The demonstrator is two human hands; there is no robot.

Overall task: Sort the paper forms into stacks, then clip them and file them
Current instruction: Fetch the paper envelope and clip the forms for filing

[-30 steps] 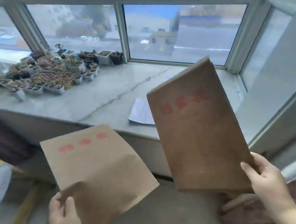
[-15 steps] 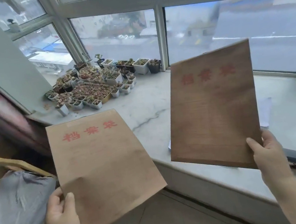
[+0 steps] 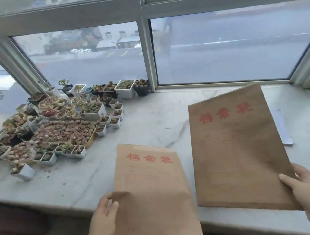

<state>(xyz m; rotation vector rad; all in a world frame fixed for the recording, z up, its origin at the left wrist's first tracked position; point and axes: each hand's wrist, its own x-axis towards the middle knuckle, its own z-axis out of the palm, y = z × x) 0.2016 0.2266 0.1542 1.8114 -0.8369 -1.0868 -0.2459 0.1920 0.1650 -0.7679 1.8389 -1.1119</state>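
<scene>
Marble formed the windowsill, with succulent pots crowded at its left end. Since a second before, both brown file envelopes had been carried over its front edge: the left envelope was pinched by the left hand, the right envelope gripped by the right hand. White sheets lay beyond, seemingly unsorted, so filing was judged hardly begun.

The left hand grips its envelope at the left edge, thumb on front. The right hand pinches its envelope at the lower right corner.
</scene>
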